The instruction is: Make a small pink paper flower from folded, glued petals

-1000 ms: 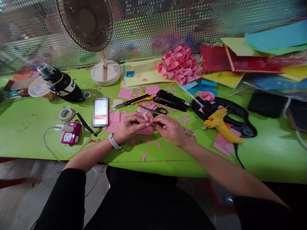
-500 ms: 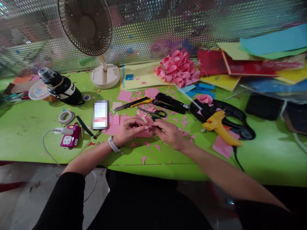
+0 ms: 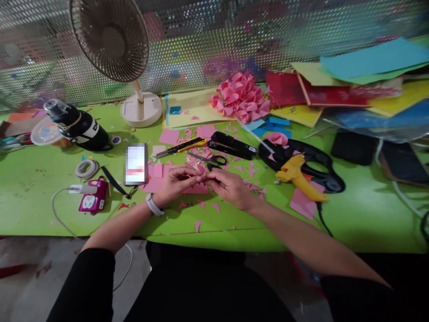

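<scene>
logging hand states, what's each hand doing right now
Left hand: closed, pinching a pink paper piece.
Right hand: closed, pinching the same pink paper piece.

Petal [image 3: 201, 170] between left hand [image 3: 179, 182] and right hand [image 3: 231, 188], scissors [image 3: 210, 160] just behind! Cutter [image 3: 183, 146] left of the stapler [image 3: 234, 144], flower [image 3: 240, 98] behind the stapler; phone [image 3: 136, 164] before the fan [image 3: 114, 42], bottle [image 3: 79, 125] left of the fan, glue gun [image 3: 298, 175] out right.

A small pink paper piece [image 3: 201, 169], partly hidden, sticks out, pinched between left hand [image 3: 182, 181] and right hand [image 3: 231, 186].
</scene>
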Demonstrator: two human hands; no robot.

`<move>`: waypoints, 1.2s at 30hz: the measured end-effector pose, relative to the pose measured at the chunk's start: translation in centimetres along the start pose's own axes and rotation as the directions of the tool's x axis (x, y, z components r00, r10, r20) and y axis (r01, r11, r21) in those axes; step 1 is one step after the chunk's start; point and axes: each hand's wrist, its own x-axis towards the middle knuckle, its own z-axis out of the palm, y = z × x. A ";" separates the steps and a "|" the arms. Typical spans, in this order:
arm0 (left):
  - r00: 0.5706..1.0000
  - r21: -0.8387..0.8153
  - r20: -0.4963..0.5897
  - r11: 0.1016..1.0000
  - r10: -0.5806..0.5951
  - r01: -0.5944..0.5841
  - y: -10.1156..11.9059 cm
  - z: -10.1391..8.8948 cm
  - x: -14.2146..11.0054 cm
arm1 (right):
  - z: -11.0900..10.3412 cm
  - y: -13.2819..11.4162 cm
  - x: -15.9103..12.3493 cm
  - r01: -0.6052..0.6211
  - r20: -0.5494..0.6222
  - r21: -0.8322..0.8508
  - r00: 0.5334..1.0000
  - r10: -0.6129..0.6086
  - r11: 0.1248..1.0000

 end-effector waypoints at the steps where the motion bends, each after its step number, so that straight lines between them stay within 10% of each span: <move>1: 1.000 0.005 -0.006 1.000 0.006 -0.006 0.0 0.0 0.0 | 0.0 0.1 0.0 -0.007 0.001 0.002 1.000 0.007 1.000; 11: 0.957 -0.175 -0.276 0.984 -0.087 0.039 0.5 -1.7 1.4 | -3.7 1.7 0.6 -0.096 0.158 -0.358 0.974 0.161 0.929; 21: 0.968 -0.049 -0.171 0.983 -0.184 0.178 0.6 -1.4 1.2 | -6.6 1.3 0.6 -0.127 0.427 -0.619 0.774 0.467 0.775; 28: 1.000 0.240 -0.006 0.971 0.019 -0.017 -0.3 -1.2 0.4 | -5.0 0.3 0.9 -0.072 0.131 -0.482 0.980 0.153 0.873; 36: 0.936 0.596 0.244 0.722 0.253 -0.351 -0.4 -1.2 -0.1 | -2.3 -0.1 0.1 0.182 0.114 -0.516 0.983 -0.144 0.837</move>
